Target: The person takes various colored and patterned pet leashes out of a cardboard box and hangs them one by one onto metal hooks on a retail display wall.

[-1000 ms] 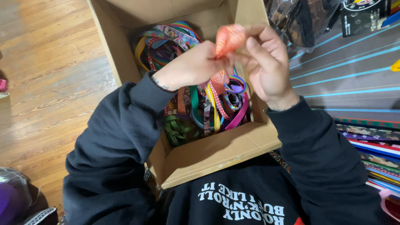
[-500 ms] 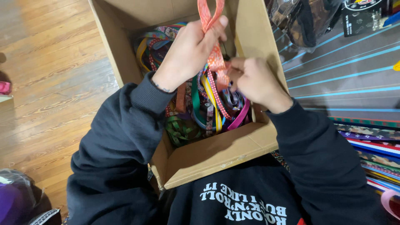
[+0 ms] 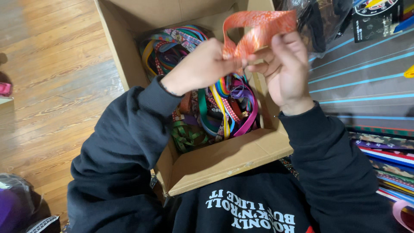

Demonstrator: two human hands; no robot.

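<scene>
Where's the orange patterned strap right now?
In the head view the orange patterned strap is at top centre, looped and pinched between the left hand and right hand, above the cardboard box of colourful straps.

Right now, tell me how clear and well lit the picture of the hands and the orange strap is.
Head view: even indoor light, no harsh glare; the orange strap is sharp between the left hand and right hand; the straps deep in the cardboard box sit in shadow; the wooden floor shows a soft sheen; edges look slightly stretched by the wide lens.
</scene>
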